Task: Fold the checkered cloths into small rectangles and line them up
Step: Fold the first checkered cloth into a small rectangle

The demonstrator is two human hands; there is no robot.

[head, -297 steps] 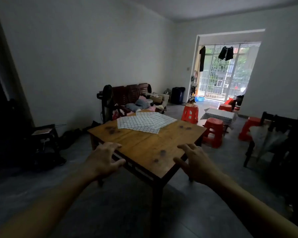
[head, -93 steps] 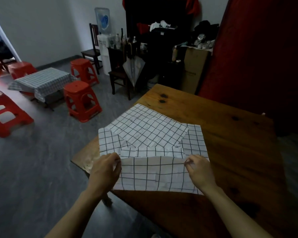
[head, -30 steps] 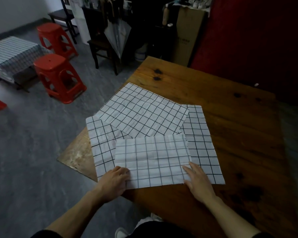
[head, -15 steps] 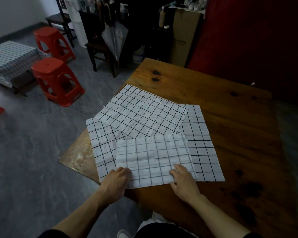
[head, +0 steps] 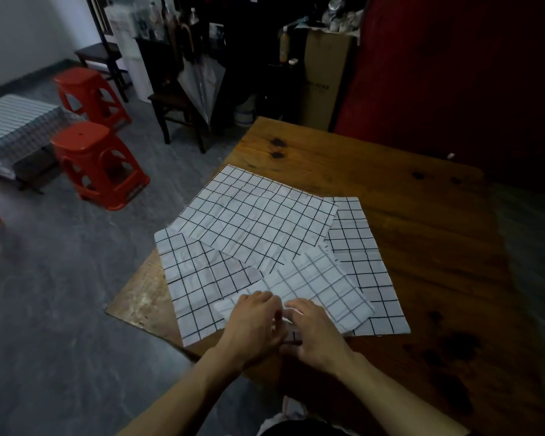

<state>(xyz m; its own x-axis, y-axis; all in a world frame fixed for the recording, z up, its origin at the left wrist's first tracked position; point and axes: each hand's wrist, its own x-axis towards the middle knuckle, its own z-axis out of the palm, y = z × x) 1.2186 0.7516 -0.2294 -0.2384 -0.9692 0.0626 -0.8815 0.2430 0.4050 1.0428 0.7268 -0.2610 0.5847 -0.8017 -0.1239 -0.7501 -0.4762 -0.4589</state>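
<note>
Checkered white cloths overlap on the wooden table (head: 422, 240). The folded top cloth (head: 324, 291) lies slanted at the near edge. My left hand (head: 252, 328) and my right hand (head: 315, 332) meet side by side over its near corner, fingers curled on the fabric. Under it lie an unfolded cloth (head: 202, 278) on the left, another cloth (head: 258, 218) spread diagonally behind, and a third cloth (head: 368, 269) on the right.
Two red plastic stools (head: 98, 162) stand on the grey floor to the left, next to a low table with a striped cover (head: 10, 121). A dark chair with an umbrella (head: 202, 86) and a cardboard box (head: 324, 77) are behind the table.
My right hand slid left along the near edge until it met my left hand. The folded top cloth has turned from square-on to slanted, its right part swung away from me.
</note>
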